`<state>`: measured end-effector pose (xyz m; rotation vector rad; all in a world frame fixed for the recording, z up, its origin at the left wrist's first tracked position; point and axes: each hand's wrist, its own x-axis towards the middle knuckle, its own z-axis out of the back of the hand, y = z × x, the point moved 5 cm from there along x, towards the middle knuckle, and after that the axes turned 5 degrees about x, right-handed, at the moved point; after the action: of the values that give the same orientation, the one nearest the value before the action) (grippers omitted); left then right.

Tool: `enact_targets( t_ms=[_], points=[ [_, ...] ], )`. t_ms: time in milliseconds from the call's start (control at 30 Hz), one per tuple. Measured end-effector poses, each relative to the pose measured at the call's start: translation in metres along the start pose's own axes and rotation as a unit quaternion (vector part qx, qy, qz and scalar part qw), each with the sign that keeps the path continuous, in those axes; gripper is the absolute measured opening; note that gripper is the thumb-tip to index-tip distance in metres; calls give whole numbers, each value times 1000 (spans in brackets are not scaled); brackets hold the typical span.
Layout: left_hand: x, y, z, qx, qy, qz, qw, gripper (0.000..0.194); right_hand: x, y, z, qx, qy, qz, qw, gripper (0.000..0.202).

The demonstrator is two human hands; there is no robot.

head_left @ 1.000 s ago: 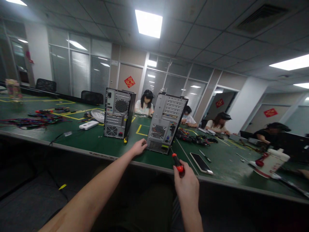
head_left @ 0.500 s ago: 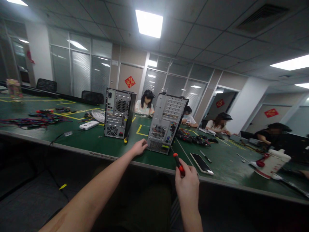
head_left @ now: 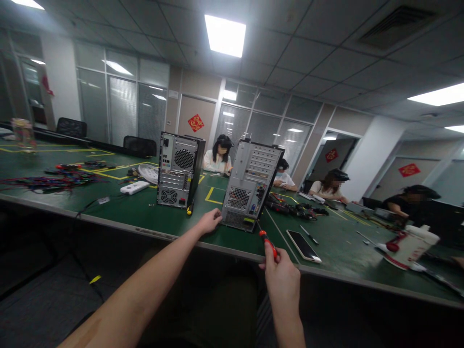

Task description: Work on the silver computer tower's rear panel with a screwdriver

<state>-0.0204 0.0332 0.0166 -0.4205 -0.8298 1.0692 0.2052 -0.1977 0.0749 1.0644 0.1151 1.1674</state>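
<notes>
A grey computer tower (head_left: 241,193) stands upright on the green table, its back with the ports facing me. My left hand (head_left: 210,221) is at its lower left edge, fingers curled against the case and partly hidden. Held in my right hand (head_left: 281,270) is a red and black screwdriver (head_left: 267,242), fingers wrapped round the handle. Its shaft points up to the tower's lower right corner; whether the tip sits in a screw I cannot tell. To the left a second computer tower (head_left: 177,169) stands upright, with a yellow-tipped tool (head_left: 189,210) at its base.
Right of my hand lie a smartphone (head_left: 303,245) and another screwdriver (head_left: 309,235). Dark cables (head_left: 297,210) lie behind them. A white cup (head_left: 415,246) stands far right. Left are a white power strip (head_left: 135,187) and tangled wires (head_left: 61,176). Several people sit across the table.
My right hand has turned and its grip on the screwdriver has shifted, with the handle tilted slightly differently. My left hand and both towers stay where they were.
</notes>
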Motion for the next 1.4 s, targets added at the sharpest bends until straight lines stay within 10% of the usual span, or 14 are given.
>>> enact_targets(
  t_ms=[367, 700, 900, 1200, 1400],
  points=[
    [0, 0, 0, -1, 5, -1, 1000, 15, -3, 5, 1, -58, -87, 172, 980, 43],
    [-3, -3, 3, -6, 7, 8, 1000, 16, 3, -5, -1, -27, -29, 38, 999, 59],
    [-1, -3, 2, -8, 1, -6, 1000, 14, 1, 4, 6, -24, -121, 142, 982, 64],
    [0, -1, 0, -12, -3, -8, 1000, 16, -3, 6, 4, -5, -72, 172, 982, 43],
    [-2, -2, 2, -11, 2, 3, 1000, 16, -1, 0, 5, 15, -51, 79, 995, 49]
  ],
)
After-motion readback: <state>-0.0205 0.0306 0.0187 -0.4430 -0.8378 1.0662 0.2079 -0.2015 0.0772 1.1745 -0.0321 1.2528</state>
